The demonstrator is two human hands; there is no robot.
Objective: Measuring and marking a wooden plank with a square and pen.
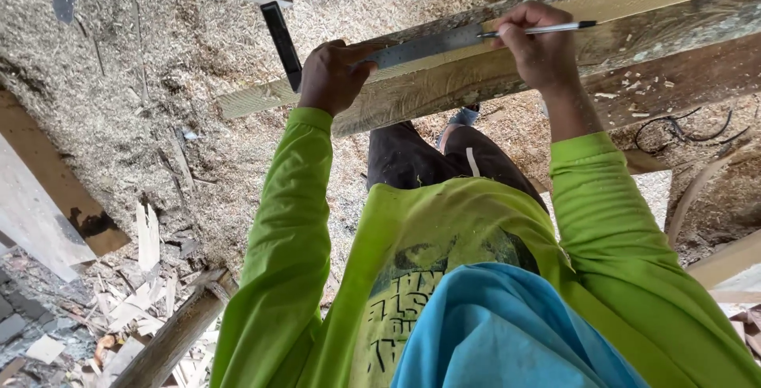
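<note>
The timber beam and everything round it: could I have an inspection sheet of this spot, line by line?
Surface: rough timber beam, sawdust on top.
Job's things: steel square, blade flat on the beam, dark arm hanging over the edge; pen.
Clutter: wood offcuts, shavings on the ground.
Grips: left hand presses the square; right hand holds the pen at the blade.
Cables: dark wire below the beam.
Surroundings: planks, log.
</note>
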